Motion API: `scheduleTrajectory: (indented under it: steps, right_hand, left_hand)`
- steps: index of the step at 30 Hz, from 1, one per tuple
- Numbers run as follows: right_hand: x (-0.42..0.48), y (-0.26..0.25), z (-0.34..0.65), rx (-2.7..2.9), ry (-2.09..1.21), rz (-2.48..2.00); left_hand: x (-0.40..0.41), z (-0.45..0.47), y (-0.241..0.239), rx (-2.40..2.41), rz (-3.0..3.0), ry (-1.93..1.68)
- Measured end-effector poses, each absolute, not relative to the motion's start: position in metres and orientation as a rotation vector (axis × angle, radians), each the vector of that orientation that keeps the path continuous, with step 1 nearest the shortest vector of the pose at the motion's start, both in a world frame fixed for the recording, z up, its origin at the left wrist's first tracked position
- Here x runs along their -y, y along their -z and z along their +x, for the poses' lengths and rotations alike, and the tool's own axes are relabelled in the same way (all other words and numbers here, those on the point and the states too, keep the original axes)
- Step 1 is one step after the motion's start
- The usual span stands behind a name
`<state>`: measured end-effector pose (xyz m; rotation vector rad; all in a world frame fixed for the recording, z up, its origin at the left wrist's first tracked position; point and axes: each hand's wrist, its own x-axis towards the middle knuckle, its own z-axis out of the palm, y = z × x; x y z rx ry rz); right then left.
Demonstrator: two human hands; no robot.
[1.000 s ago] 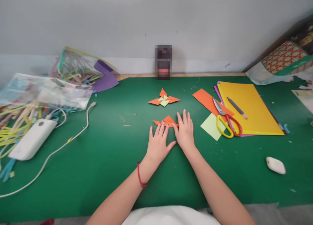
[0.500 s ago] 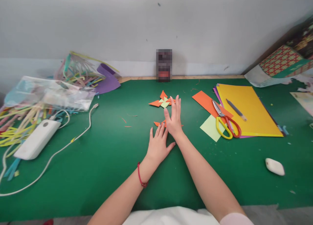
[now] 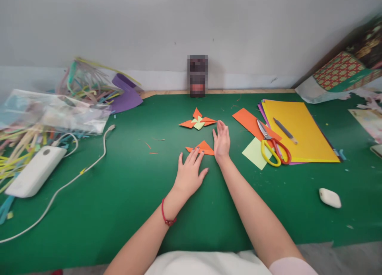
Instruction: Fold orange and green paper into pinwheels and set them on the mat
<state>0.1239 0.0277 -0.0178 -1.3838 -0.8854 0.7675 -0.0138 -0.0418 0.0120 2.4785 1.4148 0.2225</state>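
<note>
My left hand lies with fingers spread, its fingertips pressing on an orange folded paper triangle on the green table. Just right of that triangle, my right hand rests on its edge with fingers extended, holding nothing. Beyond both hands is an orange and light-green folded paper star; the tip of its right arm comes close to my right fingertips, and I cannot tell if they touch. The lower edge of the triangle is partly covered by my left fingers.
Scissors lie across an orange paper strip and a light-green paper square. Yellow sheets carry a grey pen. A white case sits at right. A power bank, cable and paper strips fill the left.
My right hand has slid right, off the triangle and away from the star's right arm, uncovering both. My left hand stays on the triangle. The whole view has shifted slightly.
</note>
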Motion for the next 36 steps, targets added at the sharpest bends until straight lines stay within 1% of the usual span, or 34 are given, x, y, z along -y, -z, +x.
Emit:
scheduleTrajectory:
  steps: [5,7,9,13,17,20,29,32,36]
  right_hand:
    - [-0.027,0.02,0.12,0.753,-0.824,-1.137]
    - [-0.028,0.022,0.118,0.728,-0.825,-1.101]
    - [-0.03,0.025,0.117,0.735,-0.816,-1.099]
    - [-0.035,0.029,0.116,0.747,-0.8,-1.122]
    - [-0.035,0.029,0.114,0.767,-0.769,-1.145]
    - [-0.033,0.029,0.114,0.788,-0.758,-1.146]
    - [-0.039,0.02,0.108,0.77,-0.574,-1.331]
    - [-0.043,0.015,0.106,0.751,-0.525,-1.328]
    - [-0.043,0.018,0.11,0.674,-0.572,-1.276]
  left_hand:
    - [0.013,-0.004,-0.028,-1.536,2.283,-0.427]
    - [-0.003,0.009,-0.032,-1.571,2.311,-0.497]
    - [-0.017,0.026,-0.031,-1.481,2.433,-0.536]
    - [-0.037,0.05,-0.016,-1.466,2.613,-0.476]
    - [-0.042,0.052,0.0,-1.503,2.672,-0.424]
    - [-0.041,0.051,0.002,-1.523,2.672,-0.373]
    - [-0.045,0.051,0.008,-1.586,2.624,-0.293]
    - [-0.045,0.052,0.01,-1.562,2.621,-0.311]
    - [-0.046,0.051,0.01,-1.498,2.502,-0.463]
